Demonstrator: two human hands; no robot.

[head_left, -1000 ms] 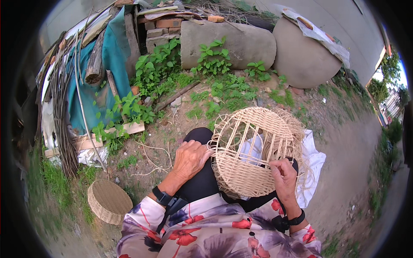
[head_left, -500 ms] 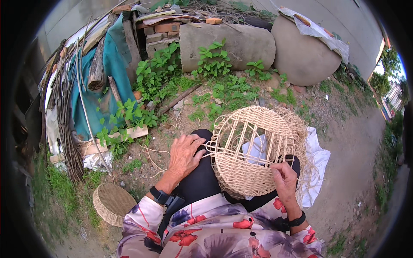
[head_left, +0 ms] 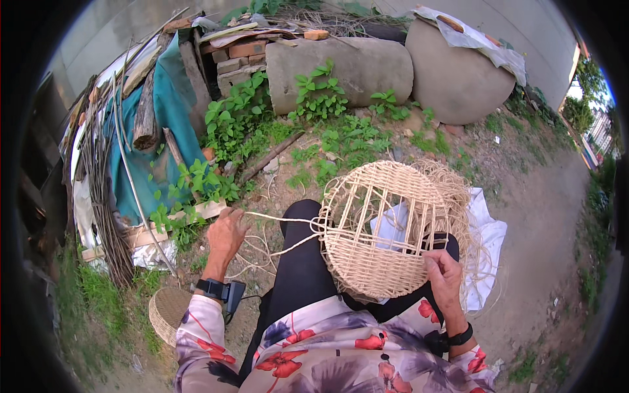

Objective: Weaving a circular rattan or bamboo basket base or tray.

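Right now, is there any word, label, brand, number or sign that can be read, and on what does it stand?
None can be read.
No lettering shows on the round tan woven basket, crumpled white cloth or teal fabric sheet.
The distant pale buildings are too small and blurred to tell.

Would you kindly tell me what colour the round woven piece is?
The round woven piece is pale tan, clearest in the head view.

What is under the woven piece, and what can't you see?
White cloth and loose strands show through gaps in the woven piece; black trousers too. Its dense weave hides the rest.
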